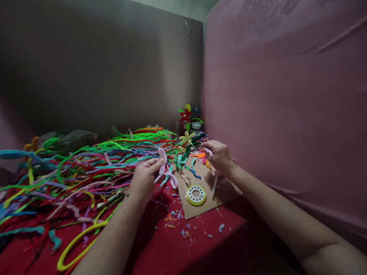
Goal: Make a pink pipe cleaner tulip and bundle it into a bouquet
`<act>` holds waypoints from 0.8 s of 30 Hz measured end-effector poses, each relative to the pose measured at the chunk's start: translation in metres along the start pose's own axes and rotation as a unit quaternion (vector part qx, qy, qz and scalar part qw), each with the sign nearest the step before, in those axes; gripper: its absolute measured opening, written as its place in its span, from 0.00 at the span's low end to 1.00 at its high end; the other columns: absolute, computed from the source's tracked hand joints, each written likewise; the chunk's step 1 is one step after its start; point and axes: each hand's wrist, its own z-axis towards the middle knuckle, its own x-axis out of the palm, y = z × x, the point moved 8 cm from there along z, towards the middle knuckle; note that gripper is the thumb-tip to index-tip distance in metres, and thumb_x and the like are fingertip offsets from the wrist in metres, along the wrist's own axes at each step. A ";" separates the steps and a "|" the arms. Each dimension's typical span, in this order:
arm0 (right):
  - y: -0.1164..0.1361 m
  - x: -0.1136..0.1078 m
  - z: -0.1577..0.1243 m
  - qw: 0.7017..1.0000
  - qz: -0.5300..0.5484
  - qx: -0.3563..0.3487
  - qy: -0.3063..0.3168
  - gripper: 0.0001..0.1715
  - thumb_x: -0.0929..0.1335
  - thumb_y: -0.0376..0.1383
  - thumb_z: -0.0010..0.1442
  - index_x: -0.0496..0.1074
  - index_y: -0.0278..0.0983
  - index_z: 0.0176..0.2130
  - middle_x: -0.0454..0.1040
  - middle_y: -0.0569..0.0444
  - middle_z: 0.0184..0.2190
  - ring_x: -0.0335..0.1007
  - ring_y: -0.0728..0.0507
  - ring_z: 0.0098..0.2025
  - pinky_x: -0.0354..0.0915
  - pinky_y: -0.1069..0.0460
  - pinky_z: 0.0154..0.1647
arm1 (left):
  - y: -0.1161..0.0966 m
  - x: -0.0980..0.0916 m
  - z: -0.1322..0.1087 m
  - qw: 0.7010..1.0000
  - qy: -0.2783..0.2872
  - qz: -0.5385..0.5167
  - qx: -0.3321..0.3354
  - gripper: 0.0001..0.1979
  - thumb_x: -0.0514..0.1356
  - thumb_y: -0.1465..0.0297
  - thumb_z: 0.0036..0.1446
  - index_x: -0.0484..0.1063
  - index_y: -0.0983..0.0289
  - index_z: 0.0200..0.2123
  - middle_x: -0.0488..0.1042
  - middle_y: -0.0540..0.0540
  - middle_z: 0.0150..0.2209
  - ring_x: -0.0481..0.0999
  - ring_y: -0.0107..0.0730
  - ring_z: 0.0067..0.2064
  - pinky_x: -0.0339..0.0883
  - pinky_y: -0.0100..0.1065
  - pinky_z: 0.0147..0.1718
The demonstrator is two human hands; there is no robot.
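Left hand: fingers pinched on the pink cleaner, at the right edge of the pile, above the red cloth. We read the cleaner's long axis as running from its looped top down and right toward the cardboard. Right hand: fingers drawn together over the cardboard's far end; we cannot tell what they grip. The cleaner lies left of the right hand and apart from it. The left hand is nearer. Tape roll lies between the wrists.
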 end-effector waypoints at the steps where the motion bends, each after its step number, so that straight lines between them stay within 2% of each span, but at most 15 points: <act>1: -0.001 -0.004 0.000 0.998 0.065 -0.004 -0.011 0.15 0.62 0.30 0.57 0.74 0.37 0.40 0.76 0.48 0.38 0.70 0.44 0.42 0.62 0.50 0.44 | 0.001 0.001 0.000 1.000 0.000 0.000 -0.005 0.14 0.68 0.66 0.35 0.67 0.67 0.21 0.63 0.45 0.16 0.59 0.19 0.16 0.54 0.24 0.17; 4: 0.001 0.004 0.001 0.962 0.268 0.018 0.043 0.20 0.63 0.28 0.54 0.73 0.38 0.46 0.74 0.49 0.46 0.69 0.45 0.48 0.61 0.47 0.52 | 0.003 0.003 -0.002 1.000 -0.001 0.000 -0.005 0.14 0.69 0.66 0.34 0.68 0.67 0.21 0.65 0.46 0.17 0.61 0.19 0.17 0.56 0.25 0.19; 6: 0.002 0.017 0.001 0.905 0.409 0.067 0.091 0.20 0.64 0.30 0.55 0.72 0.39 0.47 0.73 0.51 0.49 0.69 0.46 0.50 0.60 0.46 0.56 | 0.003 0.004 -0.003 1.000 -0.004 0.001 -0.005 0.14 0.69 0.65 0.34 0.68 0.67 0.21 0.66 0.46 0.18 0.61 0.20 0.18 0.57 0.25 0.19; 8: 0.007 0.029 0.001 0.833 0.527 0.104 0.129 0.19 0.65 0.34 0.56 0.72 0.40 0.47 0.72 0.51 0.50 0.68 0.46 0.50 0.61 0.45 0.56 | 0.002 0.005 -0.005 1.000 -0.012 0.004 -0.008 0.14 0.68 0.65 0.34 0.69 0.67 0.22 0.67 0.46 0.19 0.61 0.20 0.18 0.57 0.25 0.19; 10: 0.011 0.035 0.002 0.781 0.595 0.117 0.152 0.19 0.66 0.36 0.56 0.71 0.40 0.49 0.71 0.51 0.51 0.68 0.45 0.51 0.62 0.45 0.55 | 0.000 0.006 -0.007 1.000 -0.017 0.012 -0.006 0.13 0.68 0.66 0.34 0.69 0.67 0.21 0.67 0.47 0.19 0.62 0.20 0.18 0.56 0.25 0.19; 12: 0.016 0.035 0.005 0.773 0.602 0.105 0.169 0.22 0.67 0.35 0.55 0.70 0.42 0.51 0.68 0.52 0.54 0.64 0.45 0.55 0.61 0.45 0.56 | -0.002 0.008 -0.009 1.000 -0.016 0.018 -0.001 0.12 0.68 0.67 0.34 0.69 0.67 0.21 0.67 0.47 0.19 0.62 0.20 0.19 0.57 0.25 0.20; 16: 0.028 0.031 0.007 0.814 0.547 0.051 0.186 0.29 0.69 0.30 0.51 0.67 0.47 0.52 0.60 0.58 0.60 0.52 0.46 0.62 0.53 0.47 0.61 | -0.009 0.010 -0.013 0.999 -0.016 0.039 0.018 0.11 0.67 0.67 0.35 0.70 0.66 0.20 0.67 0.48 0.20 0.62 0.21 0.20 0.58 0.25 0.20; 18: 0.029 0.035 0.005 0.802 0.564 0.071 0.183 0.25 0.69 0.30 0.50 0.71 0.45 0.48 0.65 0.56 0.56 0.58 0.46 0.59 0.56 0.48 0.59 | -0.014 0.011 -0.015 0.998 -0.020 0.054 0.033 0.10 0.67 0.67 0.35 0.70 0.66 0.20 0.68 0.49 0.20 0.63 0.23 0.20 0.58 0.26 0.20; 19: 0.028 0.039 0.004 0.783 0.590 0.097 0.171 0.20 0.69 0.32 0.50 0.73 0.42 0.45 0.70 0.54 0.52 0.64 0.46 0.54 0.58 0.48 0.56 | -0.016 0.011 -0.016 0.997 -0.022 0.061 0.038 0.10 0.67 0.67 0.35 0.70 0.66 0.19 0.68 0.49 0.20 0.63 0.24 0.20 0.58 0.26 0.19; 21: 0.021 0.046 0.000 0.725 0.656 0.164 0.129 0.11 0.70 0.35 0.49 0.75 0.38 0.37 0.76 0.52 0.39 0.71 0.48 0.41 0.64 0.49 0.48 | -0.019 0.013 -0.017 0.996 -0.021 0.073 0.043 0.10 0.67 0.66 0.36 0.69 0.65 0.19 0.67 0.50 0.19 0.64 0.26 0.21 0.57 0.27 0.19; 22: 0.018 0.049 -0.002 0.699 0.680 0.193 0.109 0.09 0.71 0.35 0.47 0.74 0.36 0.33 0.75 0.53 0.34 0.71 0.49 0.34 0.66 0.50 0.42 | -0.019 0.014 -0.018 0.996 -0.017 0.078 0.043 0.10 0.67 0.66 0.36 0.69 0.65 0.18 0.67 0.50 0.19 0.64 0.26 0.21 0.57 0.27 0.19; 24: 0.015 0.052 -0.006 0.666 0.705 0.231 0.081 0.12 0.74 0.31 0.39 0.71 0.34 0.27 0.71 0.58 0.26 0.66 0.53 0.25 0.64 0.55 0.27 | -0.020 0.017 -0.019 0.996 -0.012 0.080 0.041 0.10 0.67 0.66 0.36 0.69 0.64 0.18 0.68 0.50 0.20 0.64 0.26 0.21 0.58 0.27 0.20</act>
